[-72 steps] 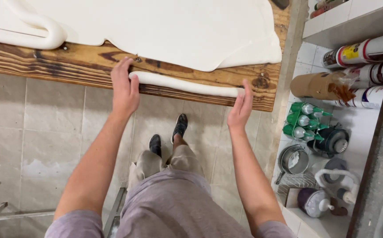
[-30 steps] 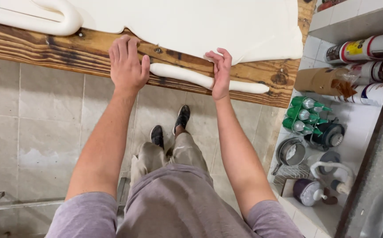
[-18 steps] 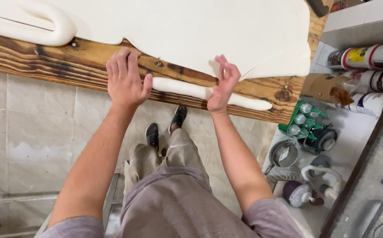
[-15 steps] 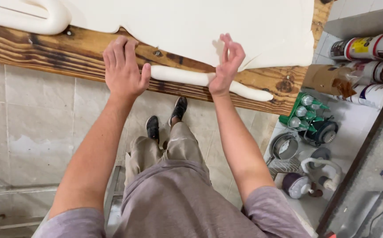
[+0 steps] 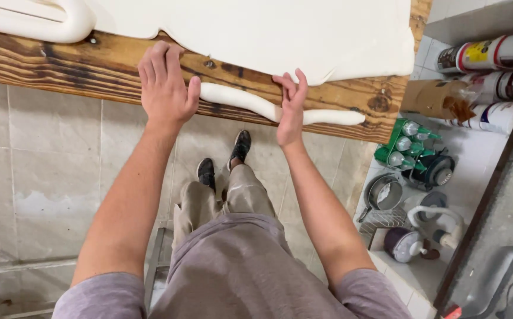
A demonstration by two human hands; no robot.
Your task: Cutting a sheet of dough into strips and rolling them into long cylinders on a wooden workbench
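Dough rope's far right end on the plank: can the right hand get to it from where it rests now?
Probably yes. The right hand already lies on the dough rope, and the rope's right end sits on bare wooden plank just beside it, with nothing between them.

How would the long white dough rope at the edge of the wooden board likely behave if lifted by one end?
The dough rope would probably sag and stretch: it already lies in a wavy line, not straight. Being round, it would likely roll under the palms of the left hand and right hand. It lies near the edge of the wooden board, so a push toward the person might drop it.
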